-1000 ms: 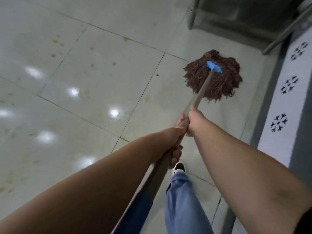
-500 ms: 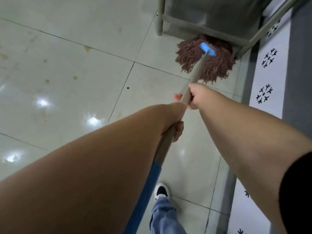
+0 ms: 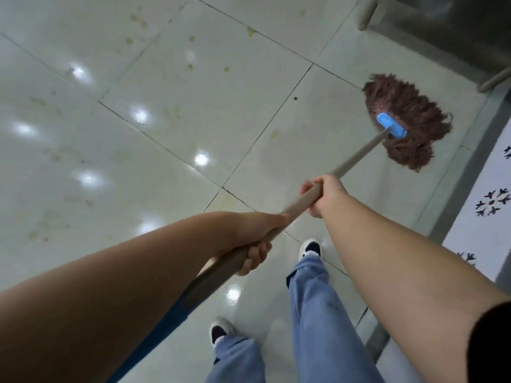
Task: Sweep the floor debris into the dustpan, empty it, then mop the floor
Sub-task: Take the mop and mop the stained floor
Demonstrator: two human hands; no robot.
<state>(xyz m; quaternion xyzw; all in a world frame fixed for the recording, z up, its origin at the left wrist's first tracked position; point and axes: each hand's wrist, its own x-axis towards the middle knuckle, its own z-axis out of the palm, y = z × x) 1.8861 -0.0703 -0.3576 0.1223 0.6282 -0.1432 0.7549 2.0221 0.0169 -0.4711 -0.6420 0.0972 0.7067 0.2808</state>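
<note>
A mop with a brown string head (image 3: 409, 120) and a blue clamp (image 3: 392, 129) lies spread on the pale tiled floor (image 3: 193, 111) at the right. Its tan handle (image 3: 356, 157) runs down-left toward me and turns blue near the bottom. My right hand (image 3: 325, 194) grips the handle higher up, fingers curled round it. My left hand (image 3: 254, 239) grips it lower down, closer to my body. Yellowish stains (image 3: 250, 31) and a small dark speck (image 3: 295, 98) mark the tiles to the left of the mop head.
A metal stand with pale legs (image 3: 366, 12) stands at the top right, just beyond the mop head. A grey skirting and a white wall with dark flower patterns (image 3: 492, 203) run along the right. My feet in dark and white shoes (image 3: 309, 248) stand below the hands.
The mop head has come back out from under the metal stand toward me and now lies on open floor. Both hands keep their grip on the handle.
</note>
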